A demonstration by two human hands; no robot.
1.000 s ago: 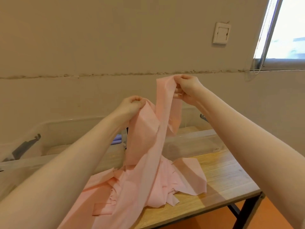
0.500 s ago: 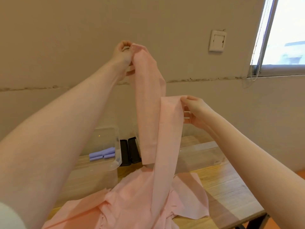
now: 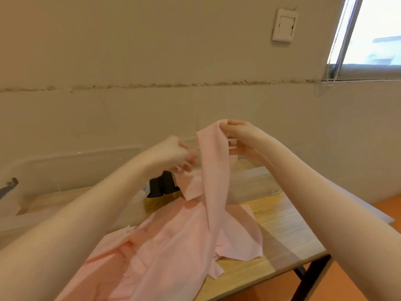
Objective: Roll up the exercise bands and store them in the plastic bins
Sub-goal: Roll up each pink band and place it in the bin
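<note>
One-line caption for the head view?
Right hand pinches a pink band aloft; blurred left hand beside it.

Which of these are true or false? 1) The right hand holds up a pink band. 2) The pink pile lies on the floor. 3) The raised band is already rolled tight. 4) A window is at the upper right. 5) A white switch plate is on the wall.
1) True: the right hand pinches the top of the pink band.
2) False: the pink pile lies on the wooden table.
3) False: it hangs loose and unrolled.
4) True: the window is there.
5) True: the switch plate is on the wall beside it.
</note>
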